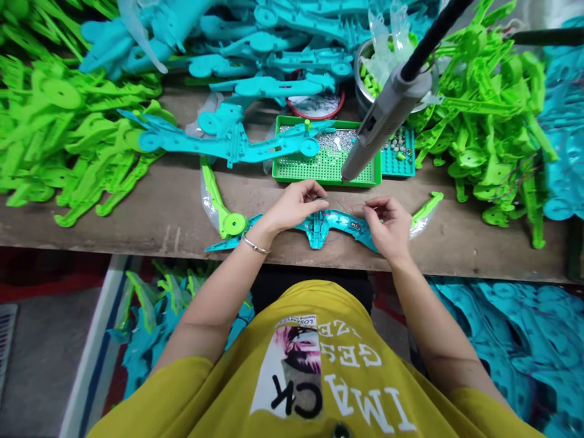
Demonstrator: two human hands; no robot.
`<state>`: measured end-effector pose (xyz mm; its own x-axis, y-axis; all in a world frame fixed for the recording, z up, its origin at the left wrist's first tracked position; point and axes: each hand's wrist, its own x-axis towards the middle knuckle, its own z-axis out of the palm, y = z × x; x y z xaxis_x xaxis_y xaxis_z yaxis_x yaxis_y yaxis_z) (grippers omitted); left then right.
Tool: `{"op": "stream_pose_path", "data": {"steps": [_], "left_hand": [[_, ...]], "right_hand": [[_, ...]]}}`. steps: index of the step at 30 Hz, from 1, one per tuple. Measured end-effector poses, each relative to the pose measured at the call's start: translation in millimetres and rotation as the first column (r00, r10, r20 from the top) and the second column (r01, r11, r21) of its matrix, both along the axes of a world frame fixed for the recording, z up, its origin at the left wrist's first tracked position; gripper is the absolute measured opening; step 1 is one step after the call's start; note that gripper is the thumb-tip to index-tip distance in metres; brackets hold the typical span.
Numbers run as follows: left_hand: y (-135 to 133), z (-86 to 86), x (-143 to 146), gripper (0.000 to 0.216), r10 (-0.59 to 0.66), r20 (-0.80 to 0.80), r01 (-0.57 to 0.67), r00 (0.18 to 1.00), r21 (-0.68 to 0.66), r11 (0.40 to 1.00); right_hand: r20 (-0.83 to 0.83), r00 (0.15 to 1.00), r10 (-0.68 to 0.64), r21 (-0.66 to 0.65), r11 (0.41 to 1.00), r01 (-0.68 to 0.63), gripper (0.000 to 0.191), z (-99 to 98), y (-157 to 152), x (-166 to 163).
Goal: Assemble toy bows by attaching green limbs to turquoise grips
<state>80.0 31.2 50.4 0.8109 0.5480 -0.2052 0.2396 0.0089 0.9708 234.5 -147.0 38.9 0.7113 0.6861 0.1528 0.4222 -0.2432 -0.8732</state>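
A teal plastic toy shell [325, 224] lies on the wooden bench [155, 213] near its front edge. My left hand [292, 205] rests on the shell's middle, fingers curled and pressed on it. My right hand [387, 224] sits over its right end, fingertips pinched on thin wires [360, 210] that run from the shell. A green plastic part [221, 207] lies under the shell's left end, another green part [426, 210] at the right.
A grey electric screwdriver [385, 115] hangs over a green tray [319, 167] of small screws. A teal tray [399, 155] and a metal bowl [365, 61] stand behind. Heaps of green parts [68, 128] and teal parts [255, 55] fill the bench; more lie below.
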Motion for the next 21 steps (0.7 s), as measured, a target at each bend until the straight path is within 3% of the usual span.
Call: {"op": "stream_pose_path", "data": {"steps": [3,6,9,12,15,17,19,21], "left_hand": [[-1,1.9,-3,0.015,0.015,0.009,-0.015,1.000,-0.062,0.998],[-2,5.6,-5,0.010,0.024,-0.022,-0.027,0.999,-0.115,0.993],[-3,11.4,-8,0.016,-0.009,-0.034,0.003,0.999,-0.177,0.984],[-4,15.5,-12,0.021,-0.047,-0.007,0.045,0.999,-0.221,0.974],[-5,14.3,-14,0.021,-0.019,0.032,0.023,0.999,-0.128,0.992],[-6,10.7,-15,0.023,0.009,0.051,-0.007,0.999,-0.035,0.999],[-6,6.2,-15,0.024,0.030,0.058,-0.032,0.998,0.026,0.999],[-6,2.2,-16,0.024,0.057,0.050,-0.061,0.997,0.071,0.996]], "right_hand": [[0.125,0.982,0.140,-0.007,0.990,-0.140,0.010,5.6,1,0],[0.269,0.902,0.337,0.018,0.935,-0.355,0.025,21.0,-2,-5],[0.297,0.885,0.359,0.029,0.923,-0.384,0.026,35.7,-2,-14],[0.320,0.844,0.430,-0.095,0.901,-0.423,0.014,40.3,-1,-27],[0.421,0.688,0.591,-0.316,0.807,-0.499,0.012,32.1,-2,-39],[0.496,0.604,0.623,-0.392,0.782,-0.485,0.008,22.3,-5,-44],[0.542,0.587,0.601,-0.379,0.798,-0.468,0.012,12.8,-7,-44],[0.533,0.631,0.564,-0.316,0.825,-0.470,0.016,6.7,-7,-40]]}}
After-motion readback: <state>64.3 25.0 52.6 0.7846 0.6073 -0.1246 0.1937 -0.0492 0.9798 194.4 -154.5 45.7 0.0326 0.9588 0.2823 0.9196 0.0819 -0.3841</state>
